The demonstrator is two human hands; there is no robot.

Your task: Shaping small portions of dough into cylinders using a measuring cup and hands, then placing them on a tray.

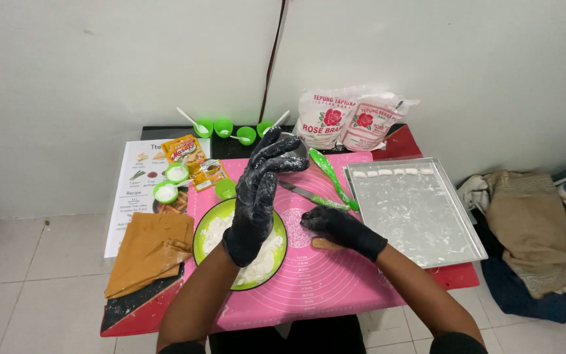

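Observation:
My left hand (257,196), in a flour-dusted black glove, is raised above the green bowl (199,237) of white flour, fingers spread and holding nothing. In a matching black glove, my right hand (339,228) presses flat on a small light-brown piece of dough (324,244) lying on the pink silicone mat (322,275). A knife with a green handle (312,195) lies on the mat just beyond my right hand. To the right stands a metal baking tray (427,223) with a row of small white dough pieces (394,172) along its far edge.
Two white flour bags (352,118) stand at the back. A green spatula (332,176), small green cups with spoons (230,129), seasoning sachets (194,160), a recipe sheet (132,196) and a brown cloth (152,252) lie left. Clothes (532,229) are piled on the floor at right.

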